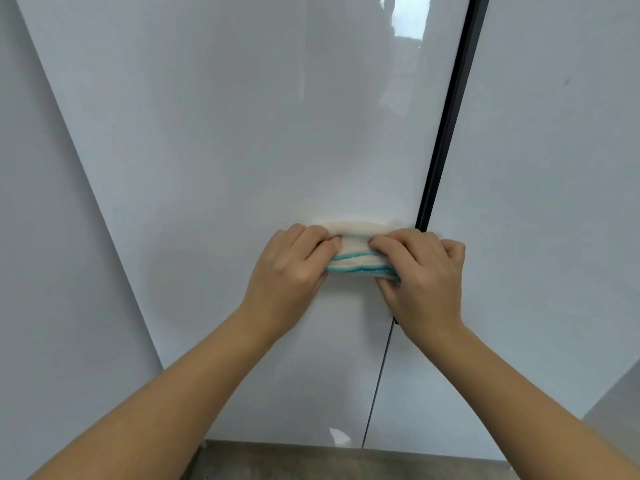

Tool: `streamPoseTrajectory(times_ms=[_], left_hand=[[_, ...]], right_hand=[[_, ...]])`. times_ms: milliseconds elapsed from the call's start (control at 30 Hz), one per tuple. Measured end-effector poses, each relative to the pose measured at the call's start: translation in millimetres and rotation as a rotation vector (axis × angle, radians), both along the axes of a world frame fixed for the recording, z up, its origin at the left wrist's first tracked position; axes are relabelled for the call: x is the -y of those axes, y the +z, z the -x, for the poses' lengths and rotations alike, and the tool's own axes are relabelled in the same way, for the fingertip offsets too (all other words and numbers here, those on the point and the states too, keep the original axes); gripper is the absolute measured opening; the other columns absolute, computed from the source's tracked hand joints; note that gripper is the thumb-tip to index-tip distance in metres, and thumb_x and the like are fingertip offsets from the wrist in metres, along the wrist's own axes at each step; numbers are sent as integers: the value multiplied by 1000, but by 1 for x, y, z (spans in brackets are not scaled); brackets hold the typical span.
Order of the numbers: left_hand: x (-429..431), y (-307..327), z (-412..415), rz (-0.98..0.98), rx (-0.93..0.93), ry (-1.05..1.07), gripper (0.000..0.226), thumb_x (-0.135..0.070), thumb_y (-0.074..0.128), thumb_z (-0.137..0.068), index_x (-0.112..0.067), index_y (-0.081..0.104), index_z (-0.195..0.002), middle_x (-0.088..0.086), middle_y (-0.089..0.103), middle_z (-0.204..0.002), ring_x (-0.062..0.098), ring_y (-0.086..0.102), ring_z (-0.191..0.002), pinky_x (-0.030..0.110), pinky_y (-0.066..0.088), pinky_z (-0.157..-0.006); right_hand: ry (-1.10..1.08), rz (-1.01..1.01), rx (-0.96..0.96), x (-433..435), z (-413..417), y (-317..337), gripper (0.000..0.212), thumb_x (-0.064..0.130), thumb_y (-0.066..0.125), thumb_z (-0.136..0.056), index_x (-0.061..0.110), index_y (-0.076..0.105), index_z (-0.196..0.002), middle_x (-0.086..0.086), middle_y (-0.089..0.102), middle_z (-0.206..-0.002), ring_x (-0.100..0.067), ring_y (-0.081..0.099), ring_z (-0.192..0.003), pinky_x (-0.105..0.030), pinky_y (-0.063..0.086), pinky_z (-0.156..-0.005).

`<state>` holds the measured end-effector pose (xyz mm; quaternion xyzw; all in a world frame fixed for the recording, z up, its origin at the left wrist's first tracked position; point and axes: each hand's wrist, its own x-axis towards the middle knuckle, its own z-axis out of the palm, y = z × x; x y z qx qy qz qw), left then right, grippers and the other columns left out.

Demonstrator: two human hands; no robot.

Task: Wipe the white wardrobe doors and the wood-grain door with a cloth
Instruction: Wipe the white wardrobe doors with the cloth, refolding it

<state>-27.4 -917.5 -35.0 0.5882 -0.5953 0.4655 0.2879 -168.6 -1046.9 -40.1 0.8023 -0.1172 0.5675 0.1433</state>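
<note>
Fingers (pixel 325 244) of the left hand (pixel 291 268) and of the right hand (pixel 420 271) are curled shut on opposite ends of a folded cloth (pixel 360 261), white with blue edging, evidently to keep the folds together and spread pressure. The cloth lies near centre, pressed against the white wardrobe door (pixel 242 133) just beyond it. At 1 o'clock from the hands, a dark gap (pixel 446 126) separates this panel from the neighbouring door (pixel 554 168). The floor (pixel 311 462) shows at 6 o'clock. No wood-grain door is in view; that part appears outstanding.
</note>
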Motion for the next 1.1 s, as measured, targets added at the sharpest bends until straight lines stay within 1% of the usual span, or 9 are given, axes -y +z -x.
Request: streamPoseTrajectory(times_ms=[267,400,500,600,733,900,967,1033,1100], left_hand=[[-10,-68,3,-122,-60,-4,16,2,59,-89,-2,71,-99,10,66,-94,31,60,-74,41,44,-59],[-12,-95,4,-168,-70,-6,16,2,61,-87,-3,70,-99,9,66,-94,28,60,-76,38,44,-62],[-11,-95,3,-181,-65,11,13,3,62,-85,-5,69,-92,8,63,-88,27,56,-74,35,40,-62],[-9,-84,0,-161,-49,45,12,5,63,-83,-7,67,-82,8,60,-80,27,52,-67,34,35,-59],[-14,-52,-10,-95,-28,63,9,1,64,-86,-6,68,-82,10,61,-81,30,53,-67,38,36,-58],[-26,31,-27,76,24,107,10,-7,60,-90,-6,69,-88,13,63,-87,32,56,-74,43,41,-61],[-32,75,-38,155,45,136,8,-6,61,-86,-7,68,-90,13,63,-89,32,54,-77,42,40,-64],[-38,115,-50,218,37,183,16,-1,62,-78,-7,67,-92,12,62,-91,31,52,-80,41,37,-66],[-42,139,-58,247,23,194,22,3,61,-73,-6,66,-93,12,61,-93,30,50,-82,39,36,-68]], right_hand=[[1,-94,-82,-6,6,-72,39,4,75,-65,20,66,-100,2,66,-96,-21,58,-80,-35,28,-70],[-18,-123,-120,-8,7,-101,54,2,80,-59,24,58,-103,4,65,-95,-19,56,-81,-33,28,-71],[-20,-120,-125,-4,4,-106,56,2,81,-58,24,56,-103,2,64,-94,-19,53,-82,-35,29,-70],[-15,-101,-94,-3,-3,-99,54,0,78,-58,24,54,-101,0,62,-90,-21,52,-79,-36,30,-69],[42,-35,-15,-5,-16,-66,47,3,76,-61,23,57,-99,0,61,-90,-21,52,-80,-35,29,-71],[82,24,91,-20,-40,25,23,10,73,-72,18,71,-93,-4,62,-91,-23,54,-84,-35,25,-73],[81,33,130,-29,-54,72,25,11,69,-71,17,72,-95,-4,62,-92,-25,55,-83,-36,26,-72],[80,39,157,-39,-67,115,31,8,65,-68,17,71,-98,-4,62,-94,-26,56,-83,-36,26,-73],[62,32,173,-45,-75,140,35,7,62,-66,17,70,-98,-3,61,-95,-25,55,-83,-35,24,-73]])
